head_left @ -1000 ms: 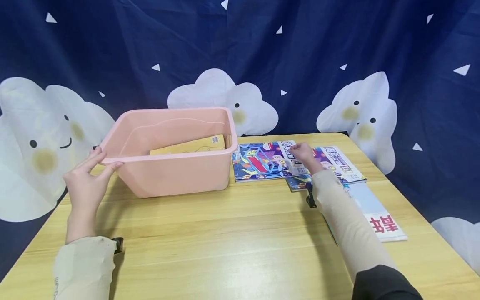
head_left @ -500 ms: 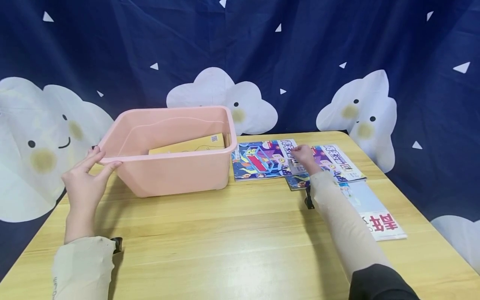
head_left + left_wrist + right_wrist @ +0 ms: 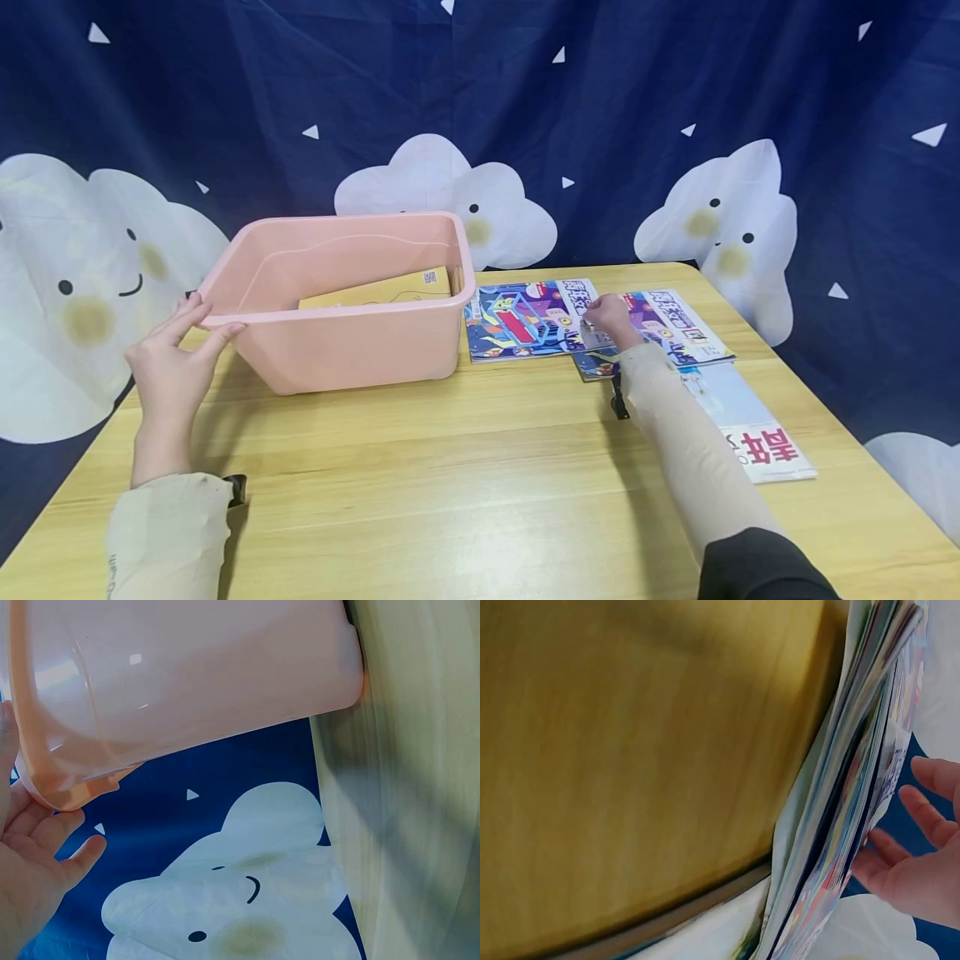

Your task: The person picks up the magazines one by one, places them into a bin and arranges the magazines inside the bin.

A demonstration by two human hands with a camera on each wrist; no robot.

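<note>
A pink plastic bin (image 3: 367, 354) stands at the left of the table, a yellow book (image 3: 386, 290) leaning inside. My left hand (image 3: 168, 367) holds the bin's near left rim corner, thumb in front and fingers at the side. In the left wrist view its fingertips meet the rim (image 3: 56, 796). My right hand (image 3: 611, 321) is at the right edge of a purple-blue magazine (image 3: 517, 321), which overlaps a similar magazine (image 3: 678, 321) to its right. In the right wrist view, the fingers (image 3: 889, 851) are loosely bent, some touching the cover of the stacked magazines (image 3: 840, 817).
A white magazine with red characters (image 3: 765, 450) lies partly under the right-hand magazine, near the table's right side. The wooden table (image 3: 420, 483) runs back to a dark blue curtain (image 3: 600, 100) with white clouds.
My right hand has shifted slightly toward the near side along the purple-blue magazine's edge. The left hand and the bin stay where they were.
</note>
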